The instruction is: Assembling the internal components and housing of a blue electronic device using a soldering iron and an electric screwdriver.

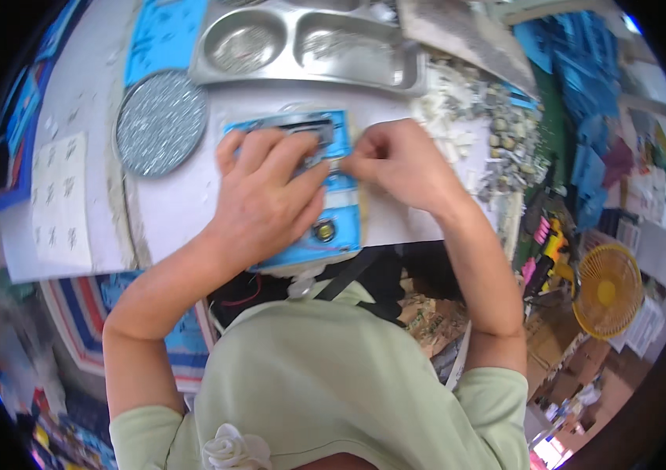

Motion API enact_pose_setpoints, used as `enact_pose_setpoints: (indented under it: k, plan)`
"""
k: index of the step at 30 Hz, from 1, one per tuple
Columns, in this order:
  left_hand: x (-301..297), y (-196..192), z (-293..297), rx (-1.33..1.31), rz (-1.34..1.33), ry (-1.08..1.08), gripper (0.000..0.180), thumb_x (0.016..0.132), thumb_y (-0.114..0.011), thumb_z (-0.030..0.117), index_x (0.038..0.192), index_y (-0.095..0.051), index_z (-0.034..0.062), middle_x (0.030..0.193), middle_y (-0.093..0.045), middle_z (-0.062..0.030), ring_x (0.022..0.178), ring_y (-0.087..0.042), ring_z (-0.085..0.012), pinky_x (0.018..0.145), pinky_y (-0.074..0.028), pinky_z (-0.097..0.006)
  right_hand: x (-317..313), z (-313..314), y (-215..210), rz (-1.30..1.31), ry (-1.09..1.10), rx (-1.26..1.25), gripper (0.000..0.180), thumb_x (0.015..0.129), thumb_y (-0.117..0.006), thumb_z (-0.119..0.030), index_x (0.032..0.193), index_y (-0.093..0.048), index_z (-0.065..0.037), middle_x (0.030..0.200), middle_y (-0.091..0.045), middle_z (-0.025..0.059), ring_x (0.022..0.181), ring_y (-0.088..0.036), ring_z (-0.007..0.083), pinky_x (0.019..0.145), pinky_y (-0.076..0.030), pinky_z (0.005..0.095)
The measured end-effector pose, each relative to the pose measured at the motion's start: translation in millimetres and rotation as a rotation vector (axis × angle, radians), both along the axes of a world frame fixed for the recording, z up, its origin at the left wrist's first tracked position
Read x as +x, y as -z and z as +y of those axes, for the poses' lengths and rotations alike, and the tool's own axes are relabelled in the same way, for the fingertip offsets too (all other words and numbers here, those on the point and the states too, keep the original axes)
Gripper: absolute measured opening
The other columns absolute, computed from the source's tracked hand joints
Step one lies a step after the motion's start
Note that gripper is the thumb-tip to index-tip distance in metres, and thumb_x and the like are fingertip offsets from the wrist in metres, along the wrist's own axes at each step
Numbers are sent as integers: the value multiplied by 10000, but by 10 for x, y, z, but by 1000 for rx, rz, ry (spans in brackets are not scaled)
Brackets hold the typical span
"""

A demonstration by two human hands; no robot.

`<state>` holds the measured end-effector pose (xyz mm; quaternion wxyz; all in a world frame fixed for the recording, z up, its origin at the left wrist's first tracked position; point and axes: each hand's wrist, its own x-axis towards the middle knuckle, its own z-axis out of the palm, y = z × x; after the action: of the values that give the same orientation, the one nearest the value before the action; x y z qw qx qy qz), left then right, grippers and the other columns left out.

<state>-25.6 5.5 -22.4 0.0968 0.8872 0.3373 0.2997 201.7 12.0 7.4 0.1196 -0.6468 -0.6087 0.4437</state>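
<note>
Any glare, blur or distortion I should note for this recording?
Head view: fisheye distortion, black corners; glints on the silver metal compartment tray and round dishful of small grey pieces; softness around the bare left hand and bare right hand, leaving fine detail on the blue rectangular panel unclear; blown-out patch at lower right.

The person wears a pale sage-green, short-sleeved top (pixel 325 368) in smooth, plain fabric, softly creased. A white fabric rose (pixel 227 448) with layered, curled petals sits near the neckline (pixel 380 457), which curves in a rounded line. The left sleeve (pixel 145 439) and the right sleeve (pixel 497 407) both end above the elbow, leaving the forearms (pixel 180 274) bare; the left hand (pixel 266 192) and right hand (pixel 403 166) are bare too.
</note>
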Motion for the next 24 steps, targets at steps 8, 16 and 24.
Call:
enact_pose_setpoints:
  k: [8, 16, 24]
  plan:
    - [47, -42, 50, -49, -16, 29, 306, 740, -789, 148, 1041, -763, 104, 1139, -615, -81, 1047, -572, -290, 942, -384, -467, 66, -80, 71, 133, 68, -21, 190, 844, -822, -162, 843, -736, 8, 708, -669, 5, 647, -571, 69, 597, -470, 278]
    - [88, -143, 265, -228, -47, 92, 285, 669, -834, 39, 930, -735, 96, 1098, -601, -115, 928, -586, -319, 768, -482, -422, 2979, 1082, -275, -538, 453, 829, 225, 897, -713, -185, 1089, -784, -94, 973, -791, 91, 858, -737, 245, 770, -574, 354]
    - [-1, -30, 309, -138, -38, 70, 280, 636, -818, 74, 890, -705, 107, 1085, -622, -99, 834, -604, -309, 685, -492, -412, 4560, 2115, 829, -1290, -15, 430, 277, 988, -498, -202, 1081, -710, -51, 1085, -727, 228, 1033, -694, 438, 888, -543, 555]
